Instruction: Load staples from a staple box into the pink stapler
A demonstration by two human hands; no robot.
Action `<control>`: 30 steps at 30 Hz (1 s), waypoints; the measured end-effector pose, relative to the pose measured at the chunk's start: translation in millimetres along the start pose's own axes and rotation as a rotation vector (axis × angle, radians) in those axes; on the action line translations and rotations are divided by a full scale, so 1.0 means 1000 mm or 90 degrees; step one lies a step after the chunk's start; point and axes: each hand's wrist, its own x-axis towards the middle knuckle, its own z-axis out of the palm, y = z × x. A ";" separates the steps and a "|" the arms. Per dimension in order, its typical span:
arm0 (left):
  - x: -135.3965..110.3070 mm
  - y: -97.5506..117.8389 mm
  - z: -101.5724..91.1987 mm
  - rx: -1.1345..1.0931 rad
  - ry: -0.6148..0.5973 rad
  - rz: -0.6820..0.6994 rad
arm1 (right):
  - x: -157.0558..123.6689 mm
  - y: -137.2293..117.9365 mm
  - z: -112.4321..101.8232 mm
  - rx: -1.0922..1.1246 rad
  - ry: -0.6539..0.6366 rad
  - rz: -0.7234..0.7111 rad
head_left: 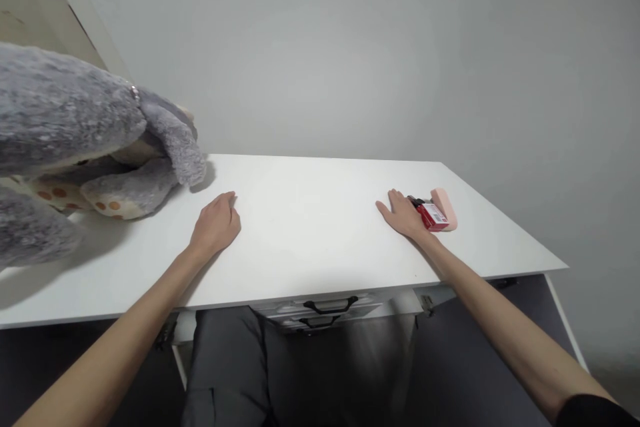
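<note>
Head view: left hand [215, 223] resting on the white counter [305, 233], fingers loosely closed. Right hand [403, 217] palm-down on the counter, fingers open and spread, just beside a small red box [433, 219] with contents out of sight. Close against the box, a pale pink holder [445, 203]; cannot tell whether around it or alongside. Below, black-handled drawers [325, 311], insides hidden.
</note>
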 end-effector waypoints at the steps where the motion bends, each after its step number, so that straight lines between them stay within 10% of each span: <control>1: 0.000 0.000 0.000 -0.001 0.001 0.000 | 0.000 0.007 -0.001 0.002 0.008 -0.004; 30: 0.002 0.005 -0.002 0.045 -0.001 0.023 | 0.006 0.025 -0.004 -0.023 -0.055 -0.025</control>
